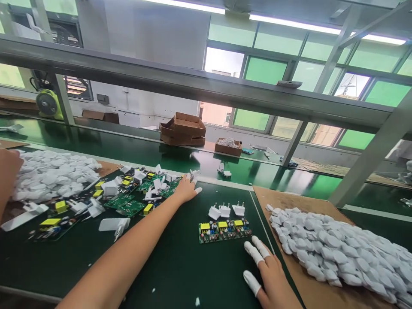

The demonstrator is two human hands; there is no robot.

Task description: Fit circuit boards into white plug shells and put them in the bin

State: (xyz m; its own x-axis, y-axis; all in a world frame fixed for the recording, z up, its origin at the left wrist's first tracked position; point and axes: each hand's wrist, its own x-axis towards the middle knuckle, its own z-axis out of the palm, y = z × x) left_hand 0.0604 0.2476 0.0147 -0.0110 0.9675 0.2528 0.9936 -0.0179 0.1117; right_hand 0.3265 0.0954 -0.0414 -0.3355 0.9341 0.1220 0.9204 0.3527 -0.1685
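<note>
Beyond the workbench, a wall of windows (265,71) with green panes fills the back right. Nearer stands a long green table (167,266), with a grey metal beam (161,80) running above its far side. A broad pile of white plastic pieces (341,244) lies on cardboard (289,197) at the right; a second white pile (58,174) sits at the far left. Between that pile and the middle spreads a heap of circuit boards (128,205) mixed with white plugs. Brown boxes (189,128) are stacked farther back. Another person's hand (9,171) shows, partly cut off, at the left edge.

The left hand (185,191) reaches to the heap's right end, fingertips at a small white piece (195,174); whether they pinch it, I cannot tell. The right hand (273,274) is open, thumb well apart from two nearly parallel fingers, just beside a strip of circuit board (225,231) lying on the table. Behind the strip stand three white plugs (224,210), pins up. White covers (252,253) wrap the right fingertips.
</note>
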